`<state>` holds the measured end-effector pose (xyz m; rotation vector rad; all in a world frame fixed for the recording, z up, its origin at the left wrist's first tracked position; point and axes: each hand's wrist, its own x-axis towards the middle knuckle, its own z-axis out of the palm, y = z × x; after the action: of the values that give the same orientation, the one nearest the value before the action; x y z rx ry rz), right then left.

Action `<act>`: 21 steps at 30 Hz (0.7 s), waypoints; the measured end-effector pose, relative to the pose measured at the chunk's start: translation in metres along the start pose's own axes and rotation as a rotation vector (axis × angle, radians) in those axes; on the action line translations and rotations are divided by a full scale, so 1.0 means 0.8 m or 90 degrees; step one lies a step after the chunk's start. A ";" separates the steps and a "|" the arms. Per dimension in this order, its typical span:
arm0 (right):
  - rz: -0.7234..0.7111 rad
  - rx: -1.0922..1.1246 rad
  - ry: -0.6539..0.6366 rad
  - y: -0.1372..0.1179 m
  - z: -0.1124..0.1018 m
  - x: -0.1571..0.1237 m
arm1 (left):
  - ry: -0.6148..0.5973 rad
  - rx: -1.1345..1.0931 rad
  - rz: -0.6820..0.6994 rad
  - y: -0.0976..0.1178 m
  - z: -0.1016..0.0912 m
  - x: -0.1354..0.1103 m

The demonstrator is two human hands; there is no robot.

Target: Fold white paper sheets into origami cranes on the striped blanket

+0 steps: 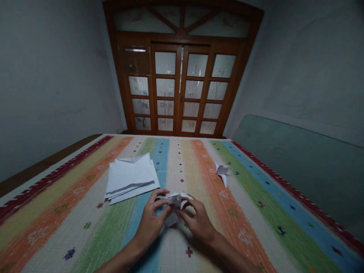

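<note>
Between my two hands is a small piece of folded white paper [172,218], raised a little off the striped cloth. My left hand [152,212] pinches its left side with thumb and fingers. From the right, my right hand [196,216] grips the other side the same way. Fingers cover parts of the folds, so the full shape cannot be made out. Farther off to the right lies a folded paper crane [222,171] with pointed ends. A stack of white paper sheets [131,174] rests beyond my left hand, its top sheets creased.
A tablecloth [113,227] with coloured stripes and small motifs covers the table. Along the right side stands a pale green panel [298,167] against the wall. Wooden doors with glass panes [182,87] rise past the far edge.
</note>
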<state>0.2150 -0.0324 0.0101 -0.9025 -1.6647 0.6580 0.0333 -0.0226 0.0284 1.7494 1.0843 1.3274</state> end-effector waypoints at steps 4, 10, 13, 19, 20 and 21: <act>0.035 0.003 0.025 -0.008 0.000 0.003 | -0.015 -0.055 -0.025 0.003 0.004 -0.006; 0.229 0.172 0.023 -0.020 0.005 0.006 | 0.049 -0.145 -0.142 0.010 0.011 -0.013; 0.275 0.241 0.014 -0.017 0.006 0.006 | 0.035 -0.135 -0.133 0.010 0.010 -0.011; 0.259 0.272 0.003 -0.013 0.007 0.007 | -0.022 -0.067 -0.110 0.008 0.007 -0.009; 0.252 0.267 0.003 -0.014 0.007 0.007 | -0.035 -0.068 -0.107 0.008 0.007 -0.009; 0.241 0.263 0.007 -0.016 0.007 0.007 | -0.048 -0.071 -0.104 0.008 0.007 -0.009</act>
<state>0.2055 -0.0345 0.0217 -0.9182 -1.2861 1.2023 0.0392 -0.0321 0.0297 1.5806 1.0665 1.1898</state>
